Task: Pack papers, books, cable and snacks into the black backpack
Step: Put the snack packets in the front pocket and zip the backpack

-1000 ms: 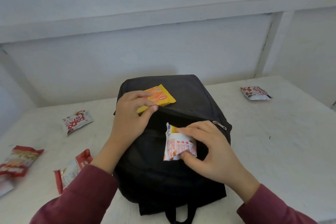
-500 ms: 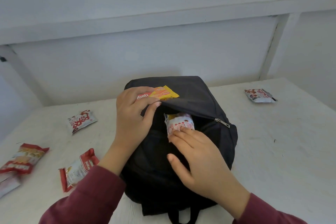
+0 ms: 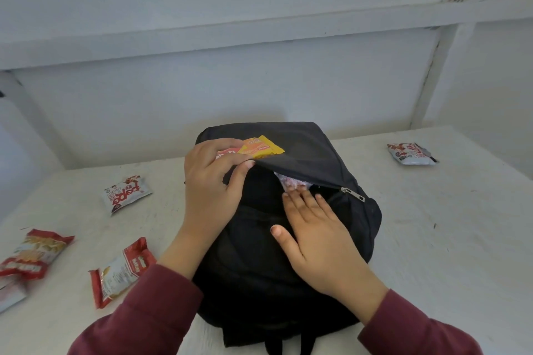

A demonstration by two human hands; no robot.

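Far left on the white counter (image 3: 450,242): red snack bag (image 3: 31,253), blurred. Just right of it lies a red-and-white packet (image 3: 121,271). Behind those is a white packet with red lettering (image 3: 127,194), well apart from the bag. Left hand (image 3: 212,184) is up on the black backpack (image 3: 288,282), fingers curled, gripping a yellow packet (image 3: 262,147) with an orange-red packet (image 3: 227,153) under it, thumb lifting the edge of the bag's flap. The backpack stands mid-counter with its pocket unzipped. A white-pink packet (image 3: 291,181) is mostly inside the opening, only its edge showing. Right hand (image 3: 317,236) lies flat on the bag front, fingers straight, tips touching that packet. Zipper pull (image 3: 353,194) sits just right of the fingertips. Far right: one more snack packet (image 3: 411,154) lies alone on the counter.
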